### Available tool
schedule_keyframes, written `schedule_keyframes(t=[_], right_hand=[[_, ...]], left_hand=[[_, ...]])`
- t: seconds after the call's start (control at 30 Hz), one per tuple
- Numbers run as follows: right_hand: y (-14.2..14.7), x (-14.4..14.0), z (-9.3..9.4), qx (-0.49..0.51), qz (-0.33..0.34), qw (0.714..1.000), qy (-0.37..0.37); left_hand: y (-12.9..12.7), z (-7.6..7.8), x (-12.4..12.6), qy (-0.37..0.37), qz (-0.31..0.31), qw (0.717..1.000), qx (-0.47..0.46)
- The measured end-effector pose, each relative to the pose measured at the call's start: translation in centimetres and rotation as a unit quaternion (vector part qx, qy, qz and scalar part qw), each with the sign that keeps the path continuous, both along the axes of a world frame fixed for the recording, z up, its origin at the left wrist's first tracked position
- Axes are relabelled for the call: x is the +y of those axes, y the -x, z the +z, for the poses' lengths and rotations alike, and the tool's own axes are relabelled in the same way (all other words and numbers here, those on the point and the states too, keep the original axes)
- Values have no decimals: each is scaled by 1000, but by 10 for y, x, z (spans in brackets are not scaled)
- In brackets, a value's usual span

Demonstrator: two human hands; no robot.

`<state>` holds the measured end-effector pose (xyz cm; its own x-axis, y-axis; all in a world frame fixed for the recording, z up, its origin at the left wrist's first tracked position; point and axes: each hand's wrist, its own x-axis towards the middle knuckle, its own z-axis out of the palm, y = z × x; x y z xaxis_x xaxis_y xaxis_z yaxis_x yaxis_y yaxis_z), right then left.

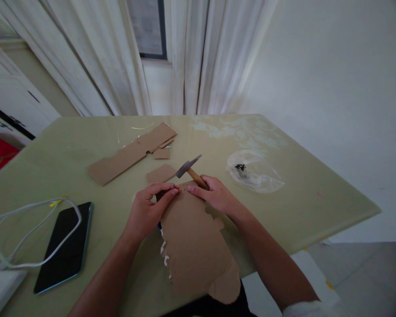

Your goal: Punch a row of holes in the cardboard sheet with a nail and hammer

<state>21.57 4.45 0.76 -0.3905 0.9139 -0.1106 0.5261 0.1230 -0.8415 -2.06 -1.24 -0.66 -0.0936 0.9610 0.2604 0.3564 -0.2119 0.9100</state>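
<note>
Gripping hammer [195,176] with right hand [219,196]; left hand [148,208] pinched closed at cardboard [197,237] edge

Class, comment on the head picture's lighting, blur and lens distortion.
Head view: muted light, with soft shadows on the tabletop; the left curtain slants outward, as with a wide lens; the top right corner darkens; the hammer reads clearly, but fine detail where the left hand pinches is too soft to tell.

The cardboard sheet [194,242] is matt; the hammer [196,177] metal-headed, wooden-handled; the bag [262,177] glossy, crinkled plastic.
</note>
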Motion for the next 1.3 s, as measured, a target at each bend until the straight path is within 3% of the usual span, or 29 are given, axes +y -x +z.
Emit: schedule_keyframes(t=[0.83,1.1,1.2,1.3], right_hand=[[0,0,2,-11,9,1000,-24],[-21,0,25,-33,-32,990,-134],[-34,-1,41,-17,18,993,-111],[-39,-2,60,-73,67,986,-134]], left_hand=[[1,6,3,-23,-34,996,73],[2,8,3,-39,-48,994,90],[2,9,4,-40,-51,993,96],[2,10,3,-45,-50,994,89]])
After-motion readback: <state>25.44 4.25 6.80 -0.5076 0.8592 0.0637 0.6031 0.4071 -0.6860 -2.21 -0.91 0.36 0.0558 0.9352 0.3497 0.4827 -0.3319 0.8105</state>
